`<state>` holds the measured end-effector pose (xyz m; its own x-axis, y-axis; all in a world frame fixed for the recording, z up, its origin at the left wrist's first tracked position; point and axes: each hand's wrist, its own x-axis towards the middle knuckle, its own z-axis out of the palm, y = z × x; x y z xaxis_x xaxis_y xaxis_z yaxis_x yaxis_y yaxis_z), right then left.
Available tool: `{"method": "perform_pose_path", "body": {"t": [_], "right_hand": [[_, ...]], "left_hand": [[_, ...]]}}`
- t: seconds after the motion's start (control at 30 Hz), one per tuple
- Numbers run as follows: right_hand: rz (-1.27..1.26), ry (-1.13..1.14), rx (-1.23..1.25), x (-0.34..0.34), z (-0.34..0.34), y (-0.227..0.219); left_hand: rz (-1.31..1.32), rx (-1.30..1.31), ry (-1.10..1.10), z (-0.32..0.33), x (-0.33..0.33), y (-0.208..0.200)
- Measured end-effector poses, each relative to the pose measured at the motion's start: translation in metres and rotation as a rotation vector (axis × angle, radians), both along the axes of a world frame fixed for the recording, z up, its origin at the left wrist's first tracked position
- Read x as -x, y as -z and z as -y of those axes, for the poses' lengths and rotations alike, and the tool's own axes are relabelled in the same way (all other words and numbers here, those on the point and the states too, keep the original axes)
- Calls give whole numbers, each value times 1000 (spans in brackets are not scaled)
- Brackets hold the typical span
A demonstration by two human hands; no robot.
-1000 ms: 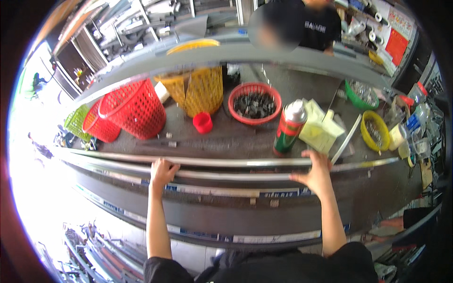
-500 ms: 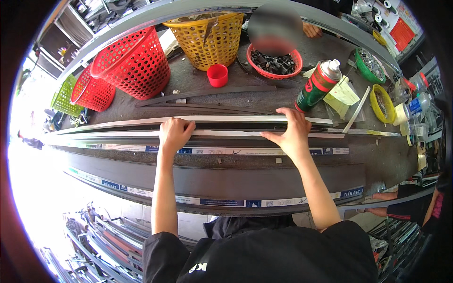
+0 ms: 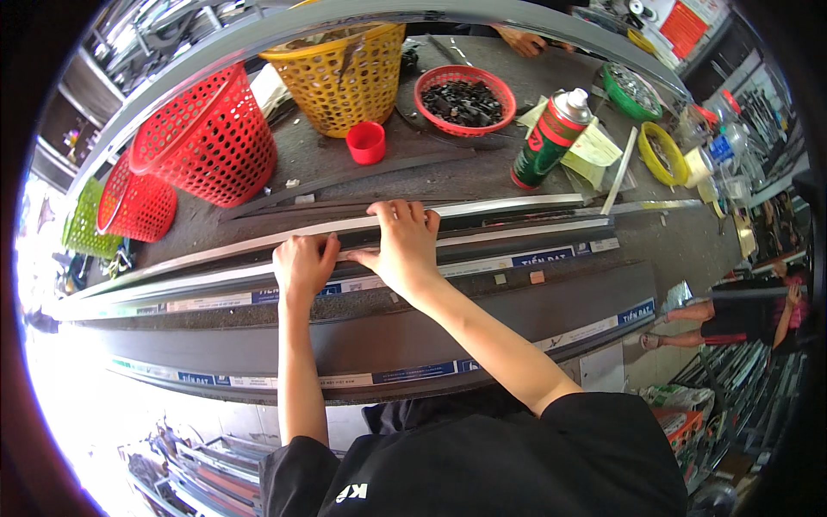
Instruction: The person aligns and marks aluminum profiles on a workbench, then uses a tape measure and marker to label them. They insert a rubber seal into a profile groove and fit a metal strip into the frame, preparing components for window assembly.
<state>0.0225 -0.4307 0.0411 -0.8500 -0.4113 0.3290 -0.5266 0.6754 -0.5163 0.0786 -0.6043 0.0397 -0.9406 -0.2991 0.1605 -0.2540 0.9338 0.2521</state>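
Note:
A long dark profile with pale edges [image 3: 508, 209] lies across the workbench, one end running off to the left. My left hand [image 3: 301, 265] is closed over its near edge, fingers curled down and hidden from above. Close to its right, my right hand [image 3: 403, 248] straddles the same profile. Its fingers bend over the far edge and its thumb lies on the near side, pointing toward my left hand. Nearer to me are a band of printed labels [image 3: 543, 258] and a wide dark grey panel [image 3: 482, 310] with a labelled front edge.
Behind the profile stand red [image 3: 211, 138] and yellow perforated baskets [image 3: 336, 82], a small red cup [image 3: 366, 143], a red basket of black scraps [image 3: 465, 129] and a spray can [image 3: 551, 142]. Another person's hand [image 3: 521, 40] shows at the far side. Yellow [image 3: 680, 164] and green bowls [image 3: 622, 102] sit right.
My right hand has slid left along the profile, close to my left hand, which keeps its grip. The view has turned slightly, so the bench contents appear shifted left.

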Motion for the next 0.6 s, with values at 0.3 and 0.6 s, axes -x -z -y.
{"method": "perform_pose_path", "body": {"t": [0.3, 0.6], "right_hand": [[75, 196, -189, 46, -137, -14], [239, 396, -296, 90, -259, -19]], "left_hand": [[-123, -18, 93, 1, 0, 3], [-183, 5, 132, 1, 0, 6]]}}
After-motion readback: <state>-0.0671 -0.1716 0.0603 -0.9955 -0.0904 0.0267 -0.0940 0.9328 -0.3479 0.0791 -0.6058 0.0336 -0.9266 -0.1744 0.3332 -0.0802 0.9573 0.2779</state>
